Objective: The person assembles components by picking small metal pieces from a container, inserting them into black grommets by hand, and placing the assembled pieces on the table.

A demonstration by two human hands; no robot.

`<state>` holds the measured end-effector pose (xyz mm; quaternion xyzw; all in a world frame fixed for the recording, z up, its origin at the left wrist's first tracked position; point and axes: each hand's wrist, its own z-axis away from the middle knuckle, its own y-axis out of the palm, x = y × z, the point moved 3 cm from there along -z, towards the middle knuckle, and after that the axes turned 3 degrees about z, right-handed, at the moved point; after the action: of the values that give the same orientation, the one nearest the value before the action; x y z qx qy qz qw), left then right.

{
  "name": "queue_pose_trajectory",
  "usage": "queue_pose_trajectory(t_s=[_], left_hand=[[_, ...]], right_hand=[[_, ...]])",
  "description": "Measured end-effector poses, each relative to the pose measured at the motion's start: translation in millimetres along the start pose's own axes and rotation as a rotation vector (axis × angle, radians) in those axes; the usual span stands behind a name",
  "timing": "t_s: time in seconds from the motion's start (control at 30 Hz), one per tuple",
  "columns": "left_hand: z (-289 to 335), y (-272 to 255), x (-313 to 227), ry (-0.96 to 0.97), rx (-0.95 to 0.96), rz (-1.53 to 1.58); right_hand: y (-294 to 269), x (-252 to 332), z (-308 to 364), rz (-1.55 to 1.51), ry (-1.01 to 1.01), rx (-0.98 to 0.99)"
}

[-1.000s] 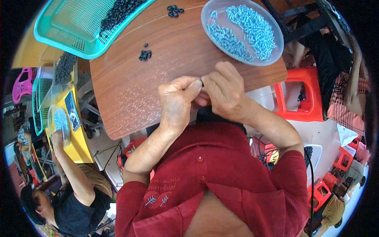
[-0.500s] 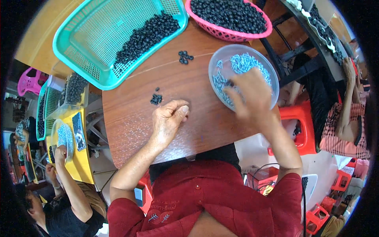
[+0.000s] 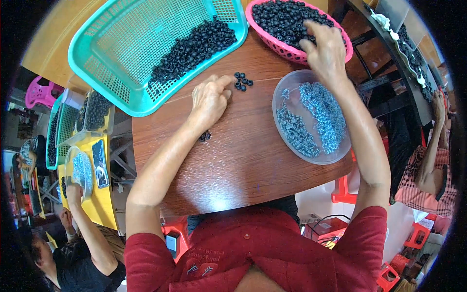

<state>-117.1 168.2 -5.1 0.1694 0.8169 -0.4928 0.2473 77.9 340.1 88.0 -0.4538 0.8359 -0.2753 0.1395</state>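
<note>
My right hand (image 3: 327, 52) reaches over the pink basket (image 3: 272, 46) at the far right, thumb and forefinger apart among its round black beads (image 3: 279, 24). On the brown table, my left hand (image 3: 210, 101) points its forefinger at a small cluster of black beads (image 3: 243, 82); thumb and forefinger look apart and nothing shows between them. Below my left wrist lies a small dark pile of beads (image 3: 205, 136), partly covered by the forearm. Beside my right forearm sits a clear round bowl (image 3: 287, 80) of shiny blue pieces (image 3: 325, 117), too small to make out exactly.
A large turquoise mesh basket (image 3: 112, 53) holding black beads (image 3: 194, 48) stands at the far left. Left of my table, a person in black works at a yellow table (image 3: 104, 204). Another person's arm (image 3: 429, 146) is at the right, near a red stool (image 3: 344, 192).
My right hand has gone from the bowl of blue pieces to the pink basket. My left hand has moved away from me towards the bead cluster, and its forefinger has straightened.
</note>
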Motion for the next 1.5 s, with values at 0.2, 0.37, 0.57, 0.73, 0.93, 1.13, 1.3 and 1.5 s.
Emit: queue_pose_trajectory(t_s=[0.2, 0.37, 0.57, 0.73, 0.93, 1.13, 1.3, 1.5], left_hand=[[-18.4, 15.5, 6.3, 0.057, 0.126, -0.164], [-10.6, 13.5, 6.9, 0.025, 0.163, -0.092], [-4.7, 15.1, 6.0, 0.127, 0.124, -0.257], [9.5, -1.9, -11.4, 0.092, 0.126, -0.044], [53.2, -24.7, -56.0, -0.386, 0.311, 0.728], [82.2, -32.0, -72.4, -0.557, 0.333, 1.08], [103.2, -28.0, -80.9, -0.538, 0.078, 1.127], [122.5, -23.0, -93.3, -0.482, -0.015, 1.067]], right_hand=[[-21.6, 24.0, 38.7, -0.133, -0.062, 0.128], [-37.5, 33.3, 55.1, -0.207, -0.097, 0.125], [-51.8, 66.4, 72.4, -0.4, -0.032, 0.203], [-55.8, 94.7, 84.1, -0.511, 0.048, 0.236], [-48.6, 122.5, 100.5, -0.871, 0.453, 0.3], [-55.9, 144.5, 107.7, -0.819, 0.262, 0.285], [-64.8, 148.2, 116.2, -0.863, 0.338, 0.301], [-70.6, 157.1, 135.3, -1.025, 0.641, 0.357]])
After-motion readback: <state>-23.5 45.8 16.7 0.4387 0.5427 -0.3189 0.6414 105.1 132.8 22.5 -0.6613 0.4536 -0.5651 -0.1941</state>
